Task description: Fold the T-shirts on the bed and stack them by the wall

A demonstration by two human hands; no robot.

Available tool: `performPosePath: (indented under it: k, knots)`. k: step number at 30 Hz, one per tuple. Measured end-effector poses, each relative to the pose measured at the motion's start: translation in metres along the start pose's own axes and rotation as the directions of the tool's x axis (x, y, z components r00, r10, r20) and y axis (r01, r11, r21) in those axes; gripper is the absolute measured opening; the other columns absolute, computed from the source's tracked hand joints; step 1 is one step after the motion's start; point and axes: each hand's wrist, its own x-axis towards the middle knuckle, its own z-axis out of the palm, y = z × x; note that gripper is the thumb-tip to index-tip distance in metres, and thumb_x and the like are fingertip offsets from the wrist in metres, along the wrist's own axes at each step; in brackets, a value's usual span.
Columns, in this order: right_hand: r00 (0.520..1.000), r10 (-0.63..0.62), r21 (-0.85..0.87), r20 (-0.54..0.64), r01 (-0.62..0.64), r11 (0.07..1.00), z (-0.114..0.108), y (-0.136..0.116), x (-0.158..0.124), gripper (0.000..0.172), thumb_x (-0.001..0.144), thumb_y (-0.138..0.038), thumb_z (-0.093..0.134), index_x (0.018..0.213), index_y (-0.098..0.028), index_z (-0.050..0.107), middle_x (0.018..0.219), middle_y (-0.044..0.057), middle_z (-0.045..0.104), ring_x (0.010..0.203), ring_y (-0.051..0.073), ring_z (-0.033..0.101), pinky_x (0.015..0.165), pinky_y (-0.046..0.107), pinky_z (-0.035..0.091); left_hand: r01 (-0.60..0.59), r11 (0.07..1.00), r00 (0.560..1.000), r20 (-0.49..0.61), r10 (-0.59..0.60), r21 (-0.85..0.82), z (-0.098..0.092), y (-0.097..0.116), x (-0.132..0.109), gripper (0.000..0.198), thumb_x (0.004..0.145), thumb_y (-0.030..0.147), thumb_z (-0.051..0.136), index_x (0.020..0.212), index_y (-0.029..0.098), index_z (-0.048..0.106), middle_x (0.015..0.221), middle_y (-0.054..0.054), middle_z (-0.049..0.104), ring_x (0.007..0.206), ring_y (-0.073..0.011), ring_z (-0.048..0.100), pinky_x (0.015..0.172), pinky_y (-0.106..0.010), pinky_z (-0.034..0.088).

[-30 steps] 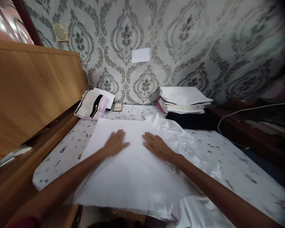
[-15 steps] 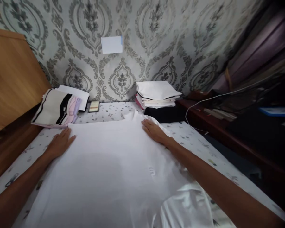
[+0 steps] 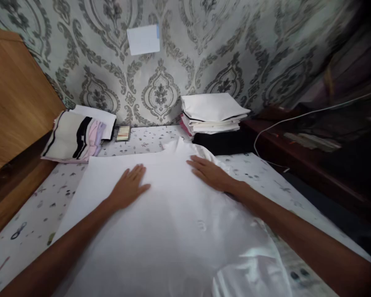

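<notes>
A white shirt (image 3: 160, 214) lies spread over the printed bedsheet, its collar end pointing away from me and a small logo on its right half. My left hand (image 3: 128, 187) rests flat on the upper left of the cloth, thumb held apart from the fingers. Near the collar, my right hand (image 3: 210, 173) lies palm down with its fingers stretched out. Neither hand grasps the fabric. Loose, shiny folds gather at the shirt's lower right, and its near end runs out of view.
Folded clothes (image 3: 72, 136) are stacked at the back left, beside a small card-like item (image 3: 123, 133). Another stack of white clothes (image 3: 214, 109) stands by black folded cloth (image 3: 225, 142). A wooden cabinet (image 3: 18, 99) borders the left; a white cable (image 3: 278, 121) crosses at right.
My left hand has moved from the shirt's left edge rightward onto the cloth. My right hand stays by the collar. The view has tilted down a little.
</notes>
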Motion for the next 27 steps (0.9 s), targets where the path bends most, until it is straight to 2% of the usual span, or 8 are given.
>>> performPosePath:
  k: [3, 5, 7, 10, 14, 19, 23, 27]
  knots:
    - [0.999, 0.033, -0.016, -0.042, -0.034, 0.999, -0.009, 0.031, -0.017, 0.055, 0.104, -0.047, 0.029, 0.146, -0.022, 0.054, 0.155, 0.008, 0.049, 0.144, 0.025, 0.044, 0.121, 0.048, 0.036, 0.186, 0.981, 0.983, -0.019, -0.185, 0.051, -0.001, -0.048, -0.006, 0.071, 0.101, 0.056, 0.022, 0.157, 0.014, 0.032, 0.166, -0.013, 0.027, 0.156, -0.0263, 0.02, 0.125, -0.047, 0.021]
    - [0.998, 0.032, -0.038, -0.054, -0.034, 0.999, -0.017, 0.037, -0.018, 0.054, 0.103, -0.045, 0.03, 0.141, -0.02, 0.058, 0.15, 0.01, 0.055, 0.14, 0.026, 0.049, 0.117, 0.047, 0.04, 0.264, 0.963, 0.964, -0.044, -0.261, 0.057, -0.004, -0.082, -0.011, 0.071, 0.101, 0.054, 0.021, 0.157, 0.013, 0.034, 0.166, -0.014, 0.029, 0.155, -0.0269, 0.021, 0.124, -0.049, 0.023]
    - [0.999, 0.04, -0.087, -0.032, -0.043, 0.995, -0.025, 0.031, -0.005, 0.048, 0.103, -0.041, 0.032, 0.126, -0.017, 0.068, 0.134, 0.013, 0.067, 0.128, 0.029, 0.058, 0.11, 0.047, 0.046, 0.297, 0.954, 0.953, -0.079, -0.292, 0.05, -0.006, -0.109, -0.012, 0.071, 0.1, 0.052, 0.02, 0.155, 0.011, 0.036, 0.164, -0.016, 0.032, 0.155, -0.0278, 0.024, 0.123, -0.05, 0.026]
    - [0.995, 0.098, -0.133, -0.002, -0.097, 0.986, -0.034, 0.018, 0.039, 0.039, 0.101, -0.03, 0.036, 0.105, -0.016, 0.072, 0.112, 0.013, 0.073, 0.113, 0.029, 0.064, 0.1, 0.043, 0.049, 0.289, 0.956, 0.951, -0.129, -0.28, 0.053, -0.009, -0.131, -0.004, 0.071, 0.1, 0.05, 0.019, 0.152, 0.005, 0.038, 0.162, -0.019, 0.035, 0.153, -0.0288, 0.028, 0.122, -0.047, 0.028]
    - [0.952, 0.305, -0.047, -0.014, -0.305, 0.951, -0.028, 0.017, 0.12, 0.027, 0.094, -0.026, 0.054, 0.116, -0.015, 0.066, 0.132, 0.016, 0.064, 0.124, 0.029, 0.058, 0.103, 0.039, 0.045, 0.297, 0.944, 0.95, -0.145, -0.277, 0.145, -0.024, -0.144, 0.015, 0.065, 0.098, 0.046, 0.022, 0.143, 0.007, 0.048, 0.149, -0.022, 0.052, 0.139, -0.0332, 0.047, 0.112, -0.049, 0.04]
    - [0.875, 0.484, 0.044, 0.007, -0.484, 0.874, -0.012, 0.038, 0.19, 0.035, 0.074, -0.038, 0.079, 0.097, -0.016, 0.066, 0.106, 0.015, 0.071, 0.103, 0.032, 0.065, 0.083, 0.04, 0.053, 0.235, 0.934, 0.972, -0.049, -0.231, 0.267, -0.052, -0.156, 0.024, 0.052, 0.097, 0.043, 0.03, 0.127, 0.014, 0.061, 0.12, -0.016, 0.067, 0.114, -0.031, 0.062, 0.096, -0.043, 0.047]
    - [0.851, 0.525, 0.185, -0.02, -0.513, 0.838, -0.014, 0.047, 0.202, 0.025, 0.063, -0.027, 0.081, 0.079, -0.019, 0.064, 0.072, 0.001, 0.064, 0.075, 0.021, 0.062, 0.064, 0.029, 0.05, 0.185, 0.941, 0.982, -0.012, -0.19, 0.284, -0.066, -0.156, 0.023, 0.039, 0.094, 0.037, 0.034, 0.106, 0.017, 0.065, 0.097, -0.008, 0.071, 0.096, -0.026, 0.064, 0.083, -0.035, 0.047]
    - [0.851, 0.498, 0.31, -0.168, -0.434, 0.846, -0.034, 0.036, 0.177, 0.011, 0.073, -0.026, 0.067, 0.076, -0.019, 0.059, 0.07, -0.002, 0.057, 0.071, 0.015, 0.056, 0.064, 0.026, 0.045, 0.165, 0.908, 0.985, -0.108, -0.133, 0.386, -0.077, -0.142, 0.012, 0.041, 0.093, 0.036, 0.028, 0.095, 0.017, 0.064, 0.097, -0.011, 0.069, 0.094, -0.0275, 0.063, 0.079, -0.035, 0.046]
